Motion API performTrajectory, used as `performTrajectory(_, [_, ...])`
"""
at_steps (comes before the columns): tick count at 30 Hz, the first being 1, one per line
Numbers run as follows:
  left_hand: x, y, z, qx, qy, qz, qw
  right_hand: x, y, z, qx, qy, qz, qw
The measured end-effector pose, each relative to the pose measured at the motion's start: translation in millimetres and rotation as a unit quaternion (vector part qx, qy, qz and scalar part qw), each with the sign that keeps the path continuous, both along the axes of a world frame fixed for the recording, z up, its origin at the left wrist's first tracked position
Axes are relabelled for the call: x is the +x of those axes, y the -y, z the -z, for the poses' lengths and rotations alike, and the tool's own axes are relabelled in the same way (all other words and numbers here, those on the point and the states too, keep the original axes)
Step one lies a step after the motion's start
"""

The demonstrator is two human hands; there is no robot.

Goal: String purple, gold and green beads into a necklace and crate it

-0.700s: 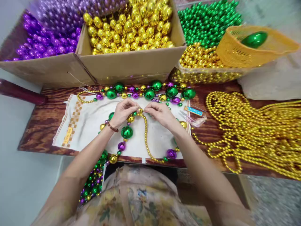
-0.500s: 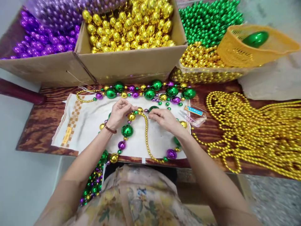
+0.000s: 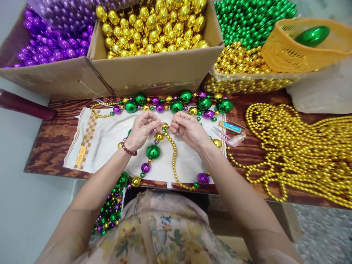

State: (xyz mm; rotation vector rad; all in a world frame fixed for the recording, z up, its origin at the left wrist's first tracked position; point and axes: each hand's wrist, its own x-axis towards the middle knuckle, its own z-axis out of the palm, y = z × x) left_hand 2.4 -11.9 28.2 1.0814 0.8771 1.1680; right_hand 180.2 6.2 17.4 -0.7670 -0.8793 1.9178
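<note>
Over a white cloth (image 3: 107,146), my left hand (image 3: 144,128) is closed in a pinch at one end of a bead necklace (image 3: 153,151) of green, gold and purple balls. My right hand (image 3: 188,128) is pinched close beside it, fingertips at the same joint. A thin thread seems to run there, but the fingers hide most of it. From between the hands a chain of small gold beads (image 3: 174,156) hangs down in a curve to a purple ball (image 3: 203,178). Behind the hands lies another strand of large beads (image 3: 176,106).
Cardboard boxes (image 3: 156,60) of purple and gold balls stand at the back. A clear tub (image 3: 247,82) of small gold beads and an orange basket (image 3: 286,55) are at back right. Gold bead chains (image 3: 299,154) cover the right side. Small scissors (image 3: 220,134) lie beside a blue-labelled cutter (image 3: 231,127).
My right hand has turned fingertips-up and stays close to my left. The large green ball that showed beside its fingers is hidden now. The whole view has shifted slightly.
</note>
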Motion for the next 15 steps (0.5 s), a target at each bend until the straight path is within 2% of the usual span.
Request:
performTrajectory(3, [0,-2,-1.6,0.005,-0.064,0.026,0.998,4,0,0.0,-0.009,0.028,-0.008,1.000])
performTrajectory(6, [0,-11,-0.2,-0.030,-0.095,0.038,0.994,8,0,-5.0,0.002,0.052,-0.002,0.999])
performTrajectory(10, [-2,-22,0.8,-0.101,-0.081,0.046,0.991,14,1,-17.1,0.038,0.081,-0.038,0.995])
performTrajectory(15, [-1,-24,-1.7,-0.119,-0.065,0.075,0.988,21,-8,-16.9,0.093,0.164,0.016,0.982])
